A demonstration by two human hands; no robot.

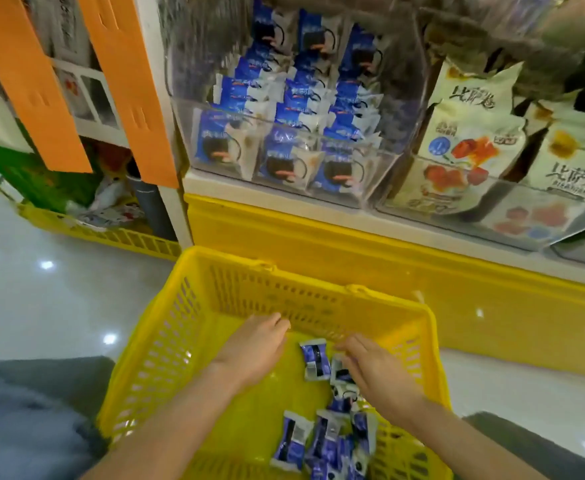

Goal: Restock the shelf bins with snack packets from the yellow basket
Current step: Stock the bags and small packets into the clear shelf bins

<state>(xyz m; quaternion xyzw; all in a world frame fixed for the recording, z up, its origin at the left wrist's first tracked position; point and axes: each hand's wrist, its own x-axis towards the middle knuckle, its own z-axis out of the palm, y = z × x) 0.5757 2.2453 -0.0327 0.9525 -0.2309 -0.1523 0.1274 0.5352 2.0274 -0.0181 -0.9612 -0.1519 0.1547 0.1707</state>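
Note:
A yellow basket (180, 327) sits on the floor below the shelf. Several blue-and-white snack packets (294, 441) lie on its bottom, mostly at the near right. One packet (313, 360) lies apart in the middle. My left hand (256, 344) hovers palm down inside the basket with relaxed fingers, holding nothing. My right hand (370, 368) reaches over a packet (340, 372) at its fingertips; whether it grips the packet is hidden. Above, a clear shelf bin (215, 109) holds rows of the same blue packets.
To the right, a second clear bin (558, 223) holds cream-coloured bags with red pictures. A yellow shelf base (353, 247) runs behind the basket. Another yellow basket (111, 233) with goods stands at the left, under orange panels (27, 81). Glossy floor lies left.

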